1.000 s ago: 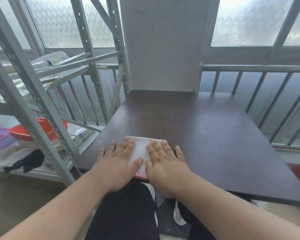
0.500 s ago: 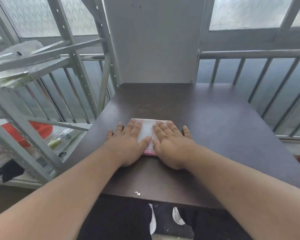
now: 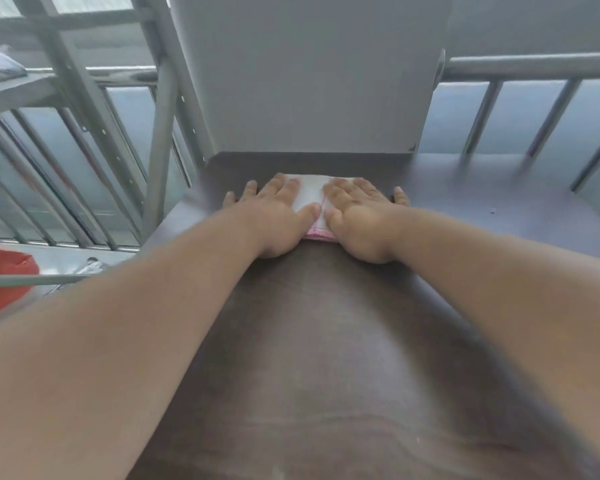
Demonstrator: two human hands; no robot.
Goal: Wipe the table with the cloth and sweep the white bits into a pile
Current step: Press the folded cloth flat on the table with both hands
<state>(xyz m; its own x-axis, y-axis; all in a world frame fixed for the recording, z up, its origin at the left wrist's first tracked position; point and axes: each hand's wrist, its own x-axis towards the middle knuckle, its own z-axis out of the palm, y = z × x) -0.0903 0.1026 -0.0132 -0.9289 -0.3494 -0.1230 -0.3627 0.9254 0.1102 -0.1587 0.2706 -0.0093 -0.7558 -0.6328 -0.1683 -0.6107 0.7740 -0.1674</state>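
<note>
Both hands lie flat with fingers straight and spread, pressing down on a folded white cloth [image 3: 309, 195]: the left hand [image 3: 274, 216] covers its left part and the right hand [image 3: 361, 220] its right part, thumbs nearly meeting over the middle. A strip of the cloth shows between the hands, and its pink-stitched edge peeks out just below the thumbs. The cloth sits on the dark brown tabletop [image 3: 326, 341], close to the far edge, just short of a grey pillar [image 3: 309, 81] that rises beyond the fingertips. To the right of the right hand, well apart, a tiny speck [image 3: 492, 211] lies on the tabletop. Beyond the left hand stands a grey metal rack [image 3: 84, 84], with a red basin [image 3: 4, 282] lower down beside the left forearm. Grey railing bars [image 3: 551, 109] run behind the tabletop on the right.
</note>
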